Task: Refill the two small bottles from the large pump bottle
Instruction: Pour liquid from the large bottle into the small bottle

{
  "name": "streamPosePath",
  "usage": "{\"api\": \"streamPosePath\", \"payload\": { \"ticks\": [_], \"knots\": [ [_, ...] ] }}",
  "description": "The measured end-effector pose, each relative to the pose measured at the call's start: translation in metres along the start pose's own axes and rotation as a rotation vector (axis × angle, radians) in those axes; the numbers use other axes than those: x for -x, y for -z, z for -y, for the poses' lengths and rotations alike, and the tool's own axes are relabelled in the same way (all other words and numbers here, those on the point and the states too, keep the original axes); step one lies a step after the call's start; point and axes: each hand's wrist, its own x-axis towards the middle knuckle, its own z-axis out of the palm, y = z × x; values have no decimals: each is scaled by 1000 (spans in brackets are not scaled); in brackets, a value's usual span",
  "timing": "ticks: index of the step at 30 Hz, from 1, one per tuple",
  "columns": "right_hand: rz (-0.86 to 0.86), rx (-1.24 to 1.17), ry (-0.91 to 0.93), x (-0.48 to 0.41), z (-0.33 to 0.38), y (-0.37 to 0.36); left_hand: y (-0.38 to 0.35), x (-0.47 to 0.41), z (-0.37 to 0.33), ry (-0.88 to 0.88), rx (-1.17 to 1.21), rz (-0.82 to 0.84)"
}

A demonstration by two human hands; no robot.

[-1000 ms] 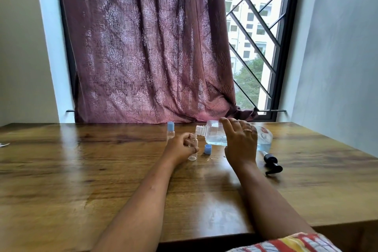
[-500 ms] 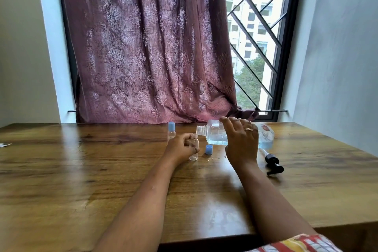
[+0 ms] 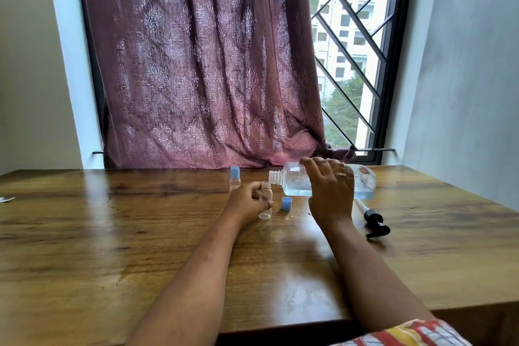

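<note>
Colours and patterns. Large bottle (image 3: 295, 181): clear plastic with pale blue liquid and a red-marked label at its base end. Open small bottle (image 3: 265, 203): clear, colourless. Capped small bottle (image 3: 234, 177), nearer the table's far edge: clear with a light blue cap. Loose cap (image 3: 286, 203): light blue. Pump head (image 3: 376, 223), toward the right edge: black, on a whitish tube. Table (image 3: 112, 233): glossy brown wood grain with dark streaks. Curtain (image 3: 202, 64): mauve damask motif. Window grille (image 3: 351, 22): black diagonal bars. Ring (image 3: 341, 174): silvery. Garment (image 3: 407, 334): red, yellow and white.
</note>
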Motion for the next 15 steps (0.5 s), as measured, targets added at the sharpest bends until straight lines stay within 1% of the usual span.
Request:
{"api": "streamPosePath", "payload": {
  "ticks": [15],
  "knots": [
    [-14,-2,23,-3,1,4,0,0,1,-13,-19,6]
  ]
}}
